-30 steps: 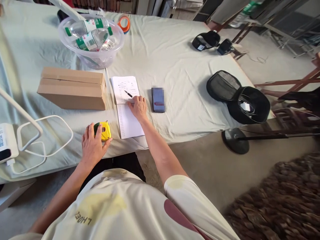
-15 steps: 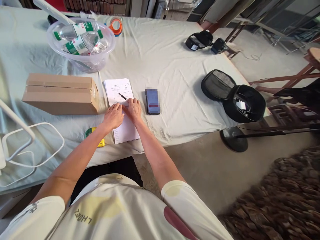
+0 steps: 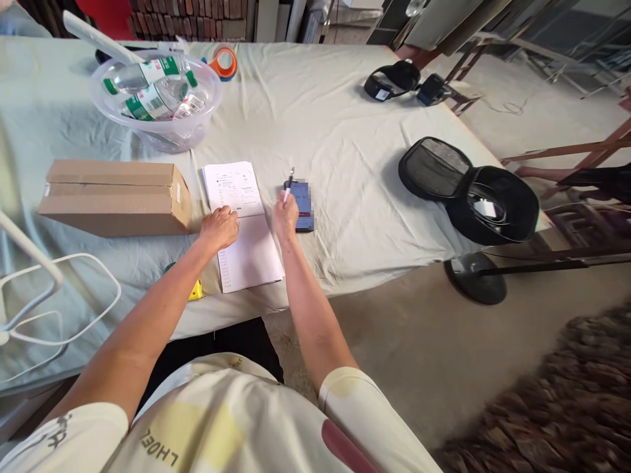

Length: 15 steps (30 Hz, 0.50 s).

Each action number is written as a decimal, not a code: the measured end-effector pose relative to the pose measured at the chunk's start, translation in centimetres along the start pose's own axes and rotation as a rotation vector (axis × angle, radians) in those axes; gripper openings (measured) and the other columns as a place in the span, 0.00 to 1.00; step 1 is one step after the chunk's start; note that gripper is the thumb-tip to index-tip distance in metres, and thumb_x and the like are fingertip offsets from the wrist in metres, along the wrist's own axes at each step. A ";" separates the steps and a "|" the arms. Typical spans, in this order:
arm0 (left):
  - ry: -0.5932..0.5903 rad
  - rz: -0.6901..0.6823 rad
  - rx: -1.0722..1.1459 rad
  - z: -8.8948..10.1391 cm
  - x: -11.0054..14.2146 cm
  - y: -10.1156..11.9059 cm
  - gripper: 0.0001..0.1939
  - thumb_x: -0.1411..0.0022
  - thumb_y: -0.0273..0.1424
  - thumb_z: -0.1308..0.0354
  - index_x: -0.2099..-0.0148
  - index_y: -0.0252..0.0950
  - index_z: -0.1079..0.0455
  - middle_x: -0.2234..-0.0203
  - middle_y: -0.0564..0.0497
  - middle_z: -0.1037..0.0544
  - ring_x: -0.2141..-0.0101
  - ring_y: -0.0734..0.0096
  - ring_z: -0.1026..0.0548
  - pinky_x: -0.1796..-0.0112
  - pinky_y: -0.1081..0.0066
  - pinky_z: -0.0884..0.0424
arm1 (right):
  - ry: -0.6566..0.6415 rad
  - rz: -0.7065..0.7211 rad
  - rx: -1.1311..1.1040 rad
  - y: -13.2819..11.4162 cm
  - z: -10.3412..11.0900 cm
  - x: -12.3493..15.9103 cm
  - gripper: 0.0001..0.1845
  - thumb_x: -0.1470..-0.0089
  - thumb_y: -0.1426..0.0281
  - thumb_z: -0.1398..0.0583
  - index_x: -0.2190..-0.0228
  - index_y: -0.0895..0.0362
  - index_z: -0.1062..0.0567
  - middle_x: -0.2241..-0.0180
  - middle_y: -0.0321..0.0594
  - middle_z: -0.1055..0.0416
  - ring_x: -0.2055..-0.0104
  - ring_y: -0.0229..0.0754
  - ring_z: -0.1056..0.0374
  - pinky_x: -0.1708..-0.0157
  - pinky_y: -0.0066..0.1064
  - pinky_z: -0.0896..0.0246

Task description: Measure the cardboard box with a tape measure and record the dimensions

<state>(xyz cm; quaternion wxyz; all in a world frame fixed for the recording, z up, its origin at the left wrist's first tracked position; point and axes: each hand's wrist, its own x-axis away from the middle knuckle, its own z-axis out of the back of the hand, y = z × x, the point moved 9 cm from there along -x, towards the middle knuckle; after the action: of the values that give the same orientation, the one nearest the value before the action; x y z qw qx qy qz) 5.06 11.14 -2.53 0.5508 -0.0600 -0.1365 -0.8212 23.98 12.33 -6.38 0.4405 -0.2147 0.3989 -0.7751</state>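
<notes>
An open notepad (image 3: 249, 253) lies before me, printed on its upper page and with a column of small writing along the lower page's left edge. Across its left side, near the fold, my left hand (image 3: 220, 227) lies with fingers spread on the paper. My right hand (image 3: 286, 213) is closed round a pen (image 3: 289, 182), whose tip points away from me. It is just right of the pad, over the left edge of a phone (image 3: 303, 207). A yellow and green tape measure (image 3: 196, 290) is partly covered by my left forearm.
A cardboard box (image 3: 116, 197) sits left of the pad. Behind it stands a clear plastic tub (image 3: 172, 135) of bottles, near orange tape (image 3: 225, 64). White cable (image 3: 116, 295) loops at left. An open black case (image 3: 493, 203) and a headset (image 3: 392, 82) lie to the right.
My left hand let go of the tape measure and moved right onto the notepad. The pen, lying on the pad before, is now in my right hand, which has moved right toward the phone.
</notes>
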 end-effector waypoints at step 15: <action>0.143 -0.031 0.235 0.2 4.8 0.7 0.25 0.30 0.21 0.52 0.33 0.32 0.33 0.34 0.37 0.31 0.35 0.57 0.32 0.38 0.62 0.33 | -0.371 0.344 0.274 -4.2 -5.8 4.2 0.21 0.41 0.76 0.49 0.50 0.60 0.23 0.49 0.58 0.21 0.49 0.53 0.23 0.46 0.45 0.31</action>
<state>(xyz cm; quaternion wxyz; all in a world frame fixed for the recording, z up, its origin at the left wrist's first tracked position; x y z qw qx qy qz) 3.84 6.65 -1.05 0.5494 0.0654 -0.1930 -0.8103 15.67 12.47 -6.52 0.6557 -0.2206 0.2337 -0.6832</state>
